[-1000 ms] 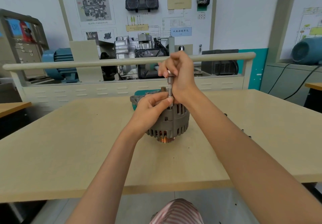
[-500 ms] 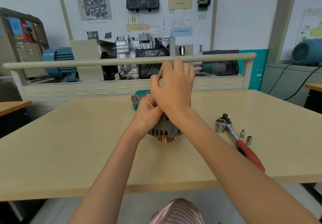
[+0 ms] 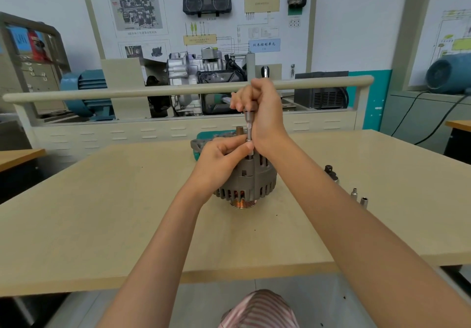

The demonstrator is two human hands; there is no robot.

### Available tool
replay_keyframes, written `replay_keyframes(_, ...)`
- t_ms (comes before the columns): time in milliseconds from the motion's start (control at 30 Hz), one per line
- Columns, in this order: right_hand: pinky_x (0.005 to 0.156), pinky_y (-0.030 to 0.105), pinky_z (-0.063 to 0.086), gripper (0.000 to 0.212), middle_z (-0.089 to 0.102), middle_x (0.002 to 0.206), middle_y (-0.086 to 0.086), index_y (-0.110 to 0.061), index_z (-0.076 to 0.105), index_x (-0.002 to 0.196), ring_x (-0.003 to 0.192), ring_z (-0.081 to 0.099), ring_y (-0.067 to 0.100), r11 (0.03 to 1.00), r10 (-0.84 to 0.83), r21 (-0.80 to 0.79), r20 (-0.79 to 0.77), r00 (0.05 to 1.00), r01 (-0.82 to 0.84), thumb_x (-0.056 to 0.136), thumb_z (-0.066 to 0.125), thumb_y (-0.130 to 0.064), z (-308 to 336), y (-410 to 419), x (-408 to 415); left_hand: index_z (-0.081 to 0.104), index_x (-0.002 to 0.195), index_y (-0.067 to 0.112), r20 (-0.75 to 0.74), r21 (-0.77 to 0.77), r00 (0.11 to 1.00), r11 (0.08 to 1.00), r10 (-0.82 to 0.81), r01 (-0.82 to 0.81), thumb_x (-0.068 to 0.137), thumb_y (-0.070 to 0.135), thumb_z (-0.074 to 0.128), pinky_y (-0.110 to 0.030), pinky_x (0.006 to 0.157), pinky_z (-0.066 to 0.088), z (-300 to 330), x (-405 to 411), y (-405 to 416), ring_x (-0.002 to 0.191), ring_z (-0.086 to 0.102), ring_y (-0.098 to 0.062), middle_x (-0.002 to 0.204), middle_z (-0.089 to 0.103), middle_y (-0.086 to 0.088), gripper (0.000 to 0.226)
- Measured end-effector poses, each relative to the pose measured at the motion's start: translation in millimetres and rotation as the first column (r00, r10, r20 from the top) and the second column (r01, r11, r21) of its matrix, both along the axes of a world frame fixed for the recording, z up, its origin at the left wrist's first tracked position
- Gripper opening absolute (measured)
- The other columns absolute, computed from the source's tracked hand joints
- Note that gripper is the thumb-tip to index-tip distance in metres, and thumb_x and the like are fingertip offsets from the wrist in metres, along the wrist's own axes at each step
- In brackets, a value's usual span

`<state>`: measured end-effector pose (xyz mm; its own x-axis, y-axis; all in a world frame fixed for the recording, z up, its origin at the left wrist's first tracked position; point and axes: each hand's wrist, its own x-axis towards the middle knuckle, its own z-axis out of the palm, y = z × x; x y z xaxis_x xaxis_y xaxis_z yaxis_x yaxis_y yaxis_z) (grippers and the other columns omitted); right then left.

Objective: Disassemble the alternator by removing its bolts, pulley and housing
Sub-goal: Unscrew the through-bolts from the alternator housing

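An alternator (image 3: 248,179) stands pulley-down at the middle of the worktop (image 3: 102,213). The right hand (image 3: 265,113) has swung back since half a second ago, its fingers curled round the top of an upright driver (image 3: 248,133). The left hand (image 3: 219,160) pinches the driver's lower end at a housing bolt. Likely another turn loosening that bolt. Two sockets (image 3: 359,197) lie to the right.

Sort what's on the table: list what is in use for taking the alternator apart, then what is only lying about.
In use:
alternator
socket driver
left hand, steadying the driver's tip
right hand, gripping its top

Lying about:
two loose sockets
ratchet head, mostly hidden by the arm
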<state>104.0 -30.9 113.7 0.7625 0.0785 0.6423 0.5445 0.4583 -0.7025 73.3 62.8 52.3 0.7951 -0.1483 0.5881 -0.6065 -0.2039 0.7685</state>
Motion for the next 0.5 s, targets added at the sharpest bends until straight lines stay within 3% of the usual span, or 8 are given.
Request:
replay_keyframes(100,0.072,0.024,0.041,0.04,0.046,0.055,0.005,-0.007,0.048,0.051,0.059,0.044,0.017,0.866,-0.407,-0.192,0.264,0.874,0.461,0.09,0.037,-0.015,-11.1,4.3,-6.8,0.073,0.086,0.037,0.0,0.008,1.0,1.0,0.018,-0.018,0.094,0.013,0.055,-0.012,0.073,0.048,-0.3,0.0,0.6,0.083,0.067,0.001,0.082,0.073,0.015,0.03)
replay_keyframes(133,0.072,0.027,0.039,0.034,0.048,0.061,0.007,-0.004,0.052,0.057,0.063,0.045,0.019,0.719,-0.547,-0.226,0.401,0.735,0.658,0.086,0.04,-0.016,-16.9,6.9,-8.2,0.073,0.072,0.038,-0.007,0.007,1.0,1.0,0.023,-0.023,0.093,0.008,0.055,-0.009,0.065,0.045,-0.5,0.9,1.0,0.072,0.065,0.005,0.071,0.071,0.016,0.041)
replay_keyframes(200,0.081,0.031,0.035,0.022,0.053,0.074,0.007,-0.004,0.059,0.073,0.075,0.047,0.021,0.281,-0.713,-0.228,0.601,0.361,0.932,0.083,0.046,-0.018,-26.9,12.8,-10.0,0.066,0.047,0.034,-0.03,0.009,0.997,0.997,0.072,-0.072,0.09,-0.004,0.05,-0.004,0.05,0.037,-1.4,1.9,1.6,0.052,0.056,0.008,0.051,0.062,0.018,0.059)
replay_keyframes(233,0.086,0.033,0.033,0.02,0.055,0.079,0.007,-0.005,0.061,0.078,0.079,0.047,0.023,0.117,-0.729,-0.225,0.642,0.237,0.967,0.082,0.047,-0.019,-29.3,15.0,-11.0,0.063,0.043,0.03,-0.039,0.009,0.995,0.996,0.091,-0.091,0.088,-0.008,0.048,-0.004,0.046,0.034,-2.4,2.8,2.1,0.047,0.052,0.009,0.045,0.057,0.018,0.061)
replay_keyframes(267,0.088,0.035,0.033,0.021,0.055,0.082,0.008,-0.006,0.061,0.081,0.081,0.047,0.024,0.042,-0.734,-0.229,0.653,0.186,0.972,0.081,0.047,-0.021,-29.9,16.8,-12.1,0.061,0.04,0.027,-0.043,0.006,0.994,0.995,0.099,-0.099,0.086,-0.011,0.046,-0.004,0.044,0.033,-3.5,3.3,1.9,0.045,0.05,0.008,0.042,0.055,0.018,0.061)
replay_keyframes(333,0.089,0.035,0.034,0.023,0.054,0.078,0.006,-0.007,0.061,0.076,0.079,0.047,0.023,0.113,-0.752,-0.237,0.615,0.239,0.965,0.082,0.045,-0.022,-26.4,18.4,-13.3,0.059,0.039,0.026,-0.041,0.017,0.994,0.995,0.097,-0.096,0.085,-0.011,0.045,-0.004,0.043,0.032,-4.2,3.6,1.2,0.043,0.048,0.008,0.04,0.053,0.017,0.061)
replay_keyframes(433,0.073,0.031,0.032,0.03,0.038,0.054,-0.004,-0.015,0.04,0.05,0.061,0.037,0.016,0.509,-0.706,-0.191,0.465,0.534,0.839,0.08,0.042,-0.02,-15.4,15.9,-10.9,0.068,0.051,0.036,-0.027,0.018,0.998,0.998,0.062,-0.062,0.09,0.0,0.051,-0.004,0.051,0.038,-2.9,2.2,0.3,0.054,0.056,0.009,0.053,0.063,0.019,0.056)
replay_keyframes(500,0.061,0.028,0.031,0.036,0.032,0.046,-0.001,-0.016,0.032,0.043,0.053,0.032,0.018,0.795,-0.522,-0.182,0.279,0.806,0.579,0.078,0.039,-0.02,-7.7,11.3,-10.2,0.074,0.076,0.037,-0.016,0.024,0.999,0.999,0.036,-0.036,0.093,0.013,0.055,-0.008,0.063,0.045,-1.6,1.3,-0.9,0.075,0.064,0.006,0.075,0.072,0.017,0.036)
